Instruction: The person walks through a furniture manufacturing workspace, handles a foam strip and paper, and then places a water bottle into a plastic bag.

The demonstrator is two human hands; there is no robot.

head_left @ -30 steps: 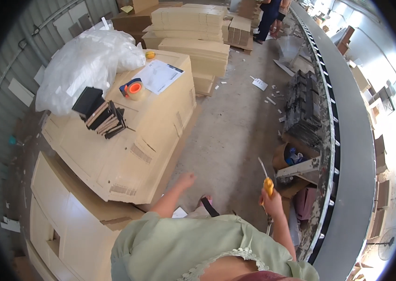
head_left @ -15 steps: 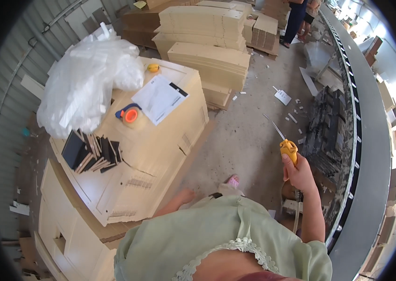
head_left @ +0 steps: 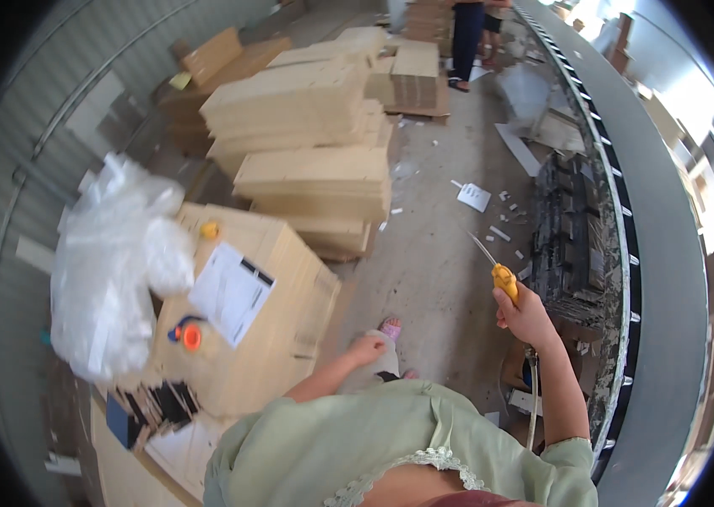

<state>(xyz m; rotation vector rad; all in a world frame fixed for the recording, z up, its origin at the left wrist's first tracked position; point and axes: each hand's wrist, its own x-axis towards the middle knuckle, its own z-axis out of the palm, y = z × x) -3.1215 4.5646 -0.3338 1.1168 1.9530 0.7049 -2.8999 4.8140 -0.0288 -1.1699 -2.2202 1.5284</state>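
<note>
My right hand (head_left: 527,314) is wrapped round a yellow air blow gun (head_left: 504,282), its thin metal nozzle pointing up and away over the floor. A pale hose (head_left: 533,397) hangs below that hand. My left hand (head_left: 367,348) hangs low in front of my body, near my leg, and nothing shows in it; its fingers are too small and blurred to make out. To the left, a stack of pale boards (head_left: 243,372) carries a printed sheet (head_left: 233,292), an orange-and-blue tape dispenser (head_left: 191,337), a small yellow object (head_left: 210,230) and several dark-faced panel pieces (head_left: 173,407).
A big clear plastic bag of white pieces (head_left: 112,279) bulges at the left. Tall board stacks (head_left: 314,182) stand ahead. Along the right runs a grey conveyor (head_left: 665,279), with black stacked parts (head_left: 572,237) beside it. Scraps litter the floor (head_left: 424,220); a person (head_left: 466,38) stands far ahead.
My view has swung, and the board stack now lies lower and farther left. My left hand has come forward beside my leg. The blow gun stays in my right hand.
</note>
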